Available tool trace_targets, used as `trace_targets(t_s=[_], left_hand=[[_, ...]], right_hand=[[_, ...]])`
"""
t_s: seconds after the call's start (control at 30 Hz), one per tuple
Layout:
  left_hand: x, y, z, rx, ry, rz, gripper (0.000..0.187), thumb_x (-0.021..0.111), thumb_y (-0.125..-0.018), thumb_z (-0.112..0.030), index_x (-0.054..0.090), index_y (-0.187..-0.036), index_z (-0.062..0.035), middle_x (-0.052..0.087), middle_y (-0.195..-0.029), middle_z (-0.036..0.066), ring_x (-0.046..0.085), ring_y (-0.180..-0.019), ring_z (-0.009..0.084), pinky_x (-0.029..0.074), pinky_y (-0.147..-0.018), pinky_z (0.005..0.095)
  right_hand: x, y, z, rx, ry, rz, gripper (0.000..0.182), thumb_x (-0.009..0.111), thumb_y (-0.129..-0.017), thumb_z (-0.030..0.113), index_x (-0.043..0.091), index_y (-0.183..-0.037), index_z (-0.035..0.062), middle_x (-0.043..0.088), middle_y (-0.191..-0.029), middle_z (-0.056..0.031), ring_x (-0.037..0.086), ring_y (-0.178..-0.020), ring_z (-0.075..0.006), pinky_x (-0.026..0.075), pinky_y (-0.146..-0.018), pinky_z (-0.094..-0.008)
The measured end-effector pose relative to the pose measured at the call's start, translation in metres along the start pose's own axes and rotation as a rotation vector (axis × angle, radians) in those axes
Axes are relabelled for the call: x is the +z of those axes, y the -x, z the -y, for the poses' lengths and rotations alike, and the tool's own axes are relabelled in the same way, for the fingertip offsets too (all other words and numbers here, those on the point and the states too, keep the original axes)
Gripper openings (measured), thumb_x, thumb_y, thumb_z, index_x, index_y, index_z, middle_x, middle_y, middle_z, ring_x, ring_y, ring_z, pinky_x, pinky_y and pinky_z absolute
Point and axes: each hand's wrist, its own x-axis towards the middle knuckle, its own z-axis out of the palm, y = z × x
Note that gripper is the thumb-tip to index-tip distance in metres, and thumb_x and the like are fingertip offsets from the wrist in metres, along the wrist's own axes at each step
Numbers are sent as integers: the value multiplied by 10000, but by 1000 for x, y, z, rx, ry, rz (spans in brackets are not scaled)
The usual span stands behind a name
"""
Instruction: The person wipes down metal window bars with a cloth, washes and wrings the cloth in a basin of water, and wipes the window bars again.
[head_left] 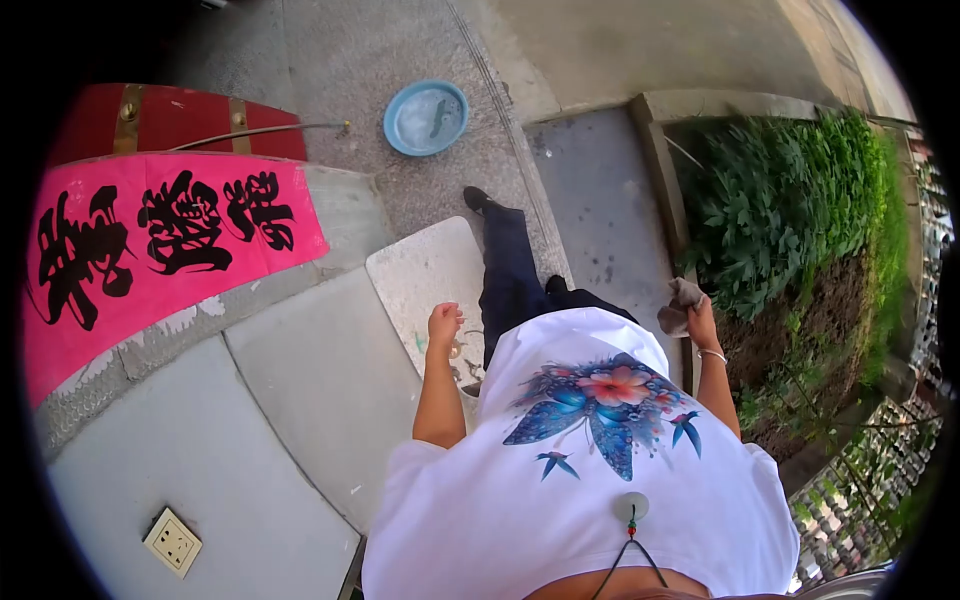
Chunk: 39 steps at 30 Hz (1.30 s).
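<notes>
Speckled concrete ground (345, 85), outdoors, bordered on the left by a tiled wall (310, 400) with one cream socket plate (173, 543). Mounted on that side: one pink banner (140, 270) with large black characters, near a red panel (190, 125) with metal bands; a thin hose (262, 132) crossed the panel. On the ground ahead: one round blue basin (390, 120), light-coloured inside, a dark shape within. Nearer: one pale slab (425, 265), beneath the left hand (445, 325), fingers loosely curled; whether it was fully closed could not be told. Right hand (704, 322): gripping one bunched grey-brown cloth (680, 303), held out at the person's right side, near the kerb (660, 190) of a bed of green plants (785, 200); one pale bracelet (712, 354) at the wrist. Clothing: one white shirt (590, 400), printed with butterfly and flowers, a pale pendant (631, 506) over it; dark trousers (508, 260) and dark shoes (477, 198).
</notes>
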Motion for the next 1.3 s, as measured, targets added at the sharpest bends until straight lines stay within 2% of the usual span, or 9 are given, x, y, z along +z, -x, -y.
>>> trace_targets(t_s=[0.3,0.47,0.67,0.77,0.8,0.93,1.03,1.13,1.3], left_hand=[[-82,-123,-73,-211,81,-12,228,512,-906,-164,584,-1094,-55,652,-908,91,621,-754,161,485,-639,278],[-114,-178,-175,-46,225,-202,234,497,-922,-164,574,-1096,-27,629,-988,88,596,-836,149,479,-757,278],[-91,-238,-254,21,284,-43,227,480,-940,-172,565,-1103,-38,626,-986,73,593,-837,142,471,-752,273],[-74,-267,-262,-18,260,-33,223,497,-936,-179,564,-1100,-44,625,-981,65,601,-826,147,471,-744,277],[-69,-273,-266,-18,351,-51,221,509,-934,-187,571,-1091,-45,626,-973,60,606,-840,145,479,-759,281],[-53,-297,-288,-141,568,-165,214,526,-939,-197,575,-1082,-46,625,-978,59,611,-849,148,492,-779,287],[-29,-336,-291,-181,632,-218,210,536,-942,-192,570,-1087,-44,623,-973,68,612,-832,144,495,-767,276],[0,-411,-284,-205,623,-208,213,531,-939,-178,565,-1100,-42,620,-974,73,614,-818,148,497,-759,274],[34,-548,-255,-232,530,-179,256,541,-922,-168,544,-1140,-33,603,-1010,90,614,-795,152,496,-718,275]], right_hand=[[42,-189,179,96,294,56,372,512,-880,92,413,-1219,-26,522,-1189,-263,491,-1140,-412,387,-962,-414],[74,-306,309,-197,390,67,437,494,-914,80,346,-1316,-11,441,-1264,-252,440,-1167,-416,359,-994,-417],[143,-424,429,-533,586,46,579,532,-918,124,240,-1399,-16,405,-1300,-327,451,-1163,-479,430,-943,-435],[182,-474,477,-683,513,204,631,520,-936,121,163,-1437,-24,456,-1270,-341,493,-1136,-477,442,-934,-430],[195,-485,499,-387,490,350,632,520,-934,96,156,-1433,-39,436,-1308,-318,476,-1170,-461,422,-961,-422],[261,-524,529,-738,419,499,638,489,-875,-20,172,-1428,-44,425,-1331,-292,453,-1202,-440,400,-981,-416],[323,-548,529,-516,270,627,525,475,-890,15,296,-1383,-2,526,-1198,-299,520,-1096,-462,435,-912,-432],[395,-591,478,-149,56,723,416,427,-968,88,350,-1374,42,536,-1238,-190,609,-1043,-281,532,-780,-327],[530,-687,370,286,91,551,447,469,-942,93,351,-1365,14,540,-1190,-174,668,-820,-238,571,-654,-312]])
